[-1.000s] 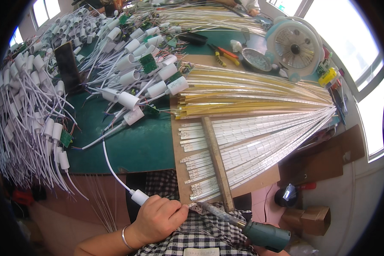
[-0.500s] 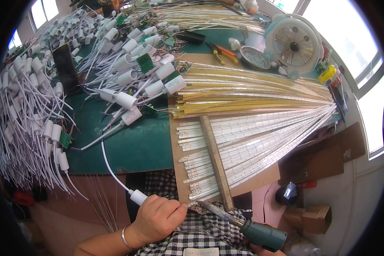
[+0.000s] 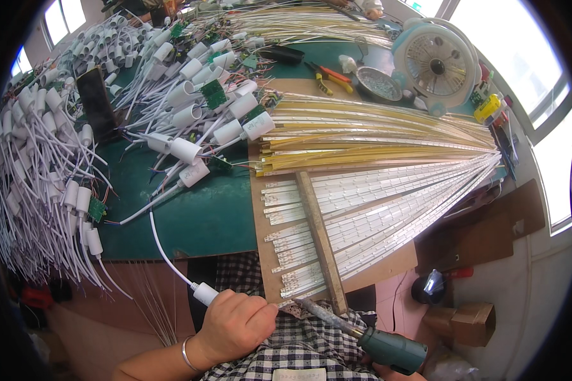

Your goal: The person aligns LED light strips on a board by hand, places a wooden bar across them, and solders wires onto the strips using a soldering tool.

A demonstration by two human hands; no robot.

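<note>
My left hand (image 3: pixel 236 325) is closed, knuckles up, at the near edge of the strips. A white cylindrical end cap (image 3: pixel 204 293) with a white cable (image 3: pixel 164 251) sticks out from its far-left side; whatever lies under the fingers is hidden. My right hand (image 3: pixel 397 374) shows only in part at the lower edge, behind the dark green handle of a soldering iron (image 3: pixel 393 350) that it grips. The iron's shaft points left, its tip at the end of the nearest LED strip, close to my left thumb. White LED strips (image 3: pixel 388 216) fan out across cardboard under a wooden bar (image 3: pixel 319 241).
Many white end caps with cables (image 3: pixel 51 165) and green circuit boards (image 3: pixel 213 94) cover the left of the green table (image 3: pixel 190 222). Yellow-backed strips (image 3: pixel 362 133) lie beyond the white ones. Farther back are pliers (image 3: pixel 321 81), a metal bowl (image 3: pixel 379 85) and a fan (image 3: pixel 436 66).
</note>
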